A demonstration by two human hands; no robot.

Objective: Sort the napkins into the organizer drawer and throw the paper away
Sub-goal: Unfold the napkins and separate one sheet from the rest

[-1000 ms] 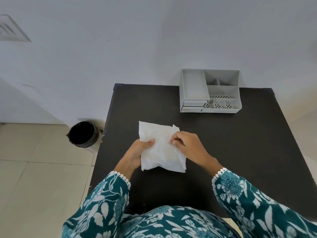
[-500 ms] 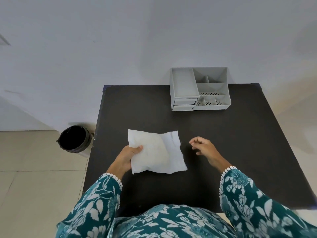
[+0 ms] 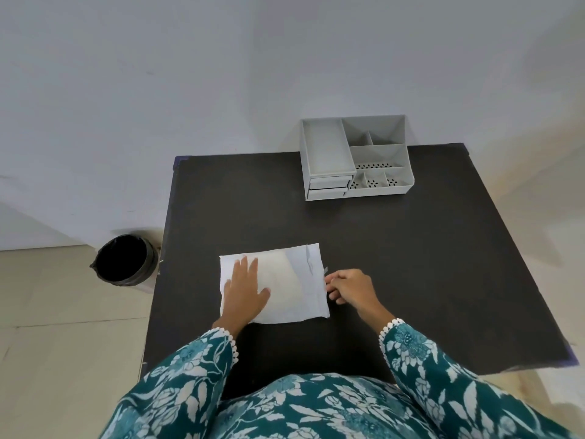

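One bin (image 3: 126,260) is noted on the floor, well to the left of the left hand and beside the tabletop (image 3: 411,280). One white packet (image 3: 294,280) lies flat on the tabletop. The left hand (image 3: 245,291) is laid on its left half, palm down and fingers spread; nothing is gripped, the packet being merely pressed. The right hand (image 3: 349,288) is held at the packet's right edge with fingers curled and pinched toward that edge; whether the edge is actually gripped cannot be told. One grey organizer (image 3: 356,158) stands well beyond the right hand, at the far side of the tabletop, with two drawers (image 3: 329,187) at its front left, both seen closed. No loose napkins are visible.

The step in hand is judged to be the opening of the packet. The next move would call for the right edge to be parted while the packet is held down, and a drawer would need pulling out before anything is sorted.
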